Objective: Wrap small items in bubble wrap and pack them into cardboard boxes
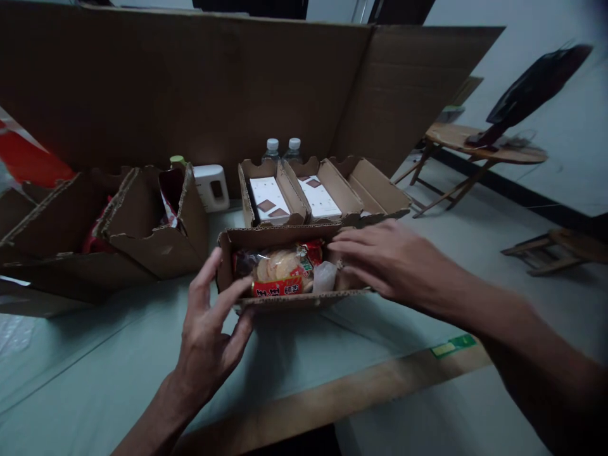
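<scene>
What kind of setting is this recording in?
Probably a makeshift packing station in a plain room: open cardboard boxes of snacks on a table, a large cardboard sheet behind, wooden stools by the wall.

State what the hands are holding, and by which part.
The small open cardboard box of snacks: left hand fingers on its front-left corner, right hand over its right end. Firm grip cannot be told.

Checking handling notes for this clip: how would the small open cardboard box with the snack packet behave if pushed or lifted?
The small cardboard box probably slides easily on the smooth table. It looks light: it holds a snack packet and a clear bag. Its thin corrugated walls may flex under the left hand or right hand.
</scene>
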`<act>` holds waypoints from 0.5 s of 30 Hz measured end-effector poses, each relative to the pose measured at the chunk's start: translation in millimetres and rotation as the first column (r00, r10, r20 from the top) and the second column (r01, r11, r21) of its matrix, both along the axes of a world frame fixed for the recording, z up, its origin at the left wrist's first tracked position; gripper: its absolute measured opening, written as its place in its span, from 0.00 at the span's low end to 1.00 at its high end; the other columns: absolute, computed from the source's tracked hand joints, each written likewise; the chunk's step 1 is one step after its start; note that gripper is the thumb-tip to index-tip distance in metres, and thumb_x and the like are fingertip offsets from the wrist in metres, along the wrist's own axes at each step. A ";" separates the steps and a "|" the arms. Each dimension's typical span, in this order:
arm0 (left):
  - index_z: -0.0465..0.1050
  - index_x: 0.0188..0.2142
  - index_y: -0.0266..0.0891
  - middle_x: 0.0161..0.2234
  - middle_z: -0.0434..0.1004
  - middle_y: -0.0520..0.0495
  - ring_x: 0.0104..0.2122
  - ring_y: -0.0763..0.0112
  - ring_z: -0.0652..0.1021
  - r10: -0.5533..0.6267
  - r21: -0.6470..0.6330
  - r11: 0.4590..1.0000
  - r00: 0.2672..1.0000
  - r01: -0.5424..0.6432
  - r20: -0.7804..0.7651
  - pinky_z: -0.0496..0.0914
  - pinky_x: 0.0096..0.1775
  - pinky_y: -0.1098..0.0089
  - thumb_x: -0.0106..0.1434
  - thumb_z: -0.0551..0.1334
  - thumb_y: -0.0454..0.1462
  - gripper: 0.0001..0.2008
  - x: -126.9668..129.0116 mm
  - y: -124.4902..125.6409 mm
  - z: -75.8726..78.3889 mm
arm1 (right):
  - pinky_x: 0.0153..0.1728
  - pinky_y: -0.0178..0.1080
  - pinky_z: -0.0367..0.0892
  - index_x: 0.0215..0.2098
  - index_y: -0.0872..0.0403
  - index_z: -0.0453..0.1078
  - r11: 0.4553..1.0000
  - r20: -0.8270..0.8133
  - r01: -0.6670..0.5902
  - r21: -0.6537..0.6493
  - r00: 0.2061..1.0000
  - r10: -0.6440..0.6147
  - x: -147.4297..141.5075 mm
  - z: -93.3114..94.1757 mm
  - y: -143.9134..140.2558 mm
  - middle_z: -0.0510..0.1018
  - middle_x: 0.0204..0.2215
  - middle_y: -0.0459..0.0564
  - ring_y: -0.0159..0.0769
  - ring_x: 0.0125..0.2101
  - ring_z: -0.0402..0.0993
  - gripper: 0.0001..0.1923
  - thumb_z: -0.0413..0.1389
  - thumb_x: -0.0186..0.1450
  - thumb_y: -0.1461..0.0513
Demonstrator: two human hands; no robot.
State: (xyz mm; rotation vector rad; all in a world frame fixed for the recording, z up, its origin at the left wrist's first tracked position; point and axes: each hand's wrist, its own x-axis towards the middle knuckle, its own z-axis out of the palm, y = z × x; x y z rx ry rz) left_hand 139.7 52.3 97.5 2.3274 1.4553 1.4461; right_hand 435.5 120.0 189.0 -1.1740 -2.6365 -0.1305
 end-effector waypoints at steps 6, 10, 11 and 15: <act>0.50 0.70 0.51 0.71 0.53 0.40 0.67 0.52 0.64 0.146 -0.297 0.954 0.931 -0.043 0.334 0.65 0.63 0.50 0.63 0.68 0.41 0.41 -21.6 -10.2 -47.3 | 0.36 0.45 0.77 0.46 0.48 0.75 0.935 -0.378 0.351 -0.049 0.860 -0.343 46.8 -40.2 -63.3 0.84 0.42 0.52 0.45 0.38 0.81 0.13 0.54 0.69 0.52; 0.49 0.70 0.46 0.70 0.54 0.37 0.65 0.52 0.67 0.134 -0.484 0.863 0.856 0.147 0.499 0.65 0.62 0.50 0.60 0.68 0.47 0.44 -13.1 4.7 -67.6 | 0.39 0.46 0.77 0.50 0.53 0.74 0.901 -0.486 0.242 -0.361 0.776 -0.403 32.4 -98.1 -43.8 0.83 0.45 0.56 0.47 0.41 0.80 0.24 0.60 0.62 0.48; 0.50 0.70 0.44 0.69 0.58 0.36 0.63 0.52 0.69 0.124 -0.504 0.840 0.836 0.198 0.534 0.66 0.62 0.50 0.60 0.68 0.48 0.44 -6.6 10.2 -68.4 | 0.41 0.47 0.77 0.49 0.54 0.74 0.883 -0.509 0.206 -0.421 0.753 -0.418 26.4 -107.6 -35.3 0.83 0.43 0.56 0.47 0.40 0.80 0.24 0.61 0.60 0.48; 0.60 0.64 0.40 0.59 0.72 0.38 0.58 0.54 0.74 0.124 -0.506 0.826 0.794 0.250 0.595 0.67 0.60 0.54 0.61 0.65 0.49 0.35 19.1 15.8 -66.4 | 0.45 0.51 0.77 0.43 0.56 0.76 0.827 -0.558 0.124 -0.549 0.682 -0.472 7.6 -121.3 -23.2 0.85 0.41 0.56 0.51 0.41 0.81 0.21 0.60 0.59 0.49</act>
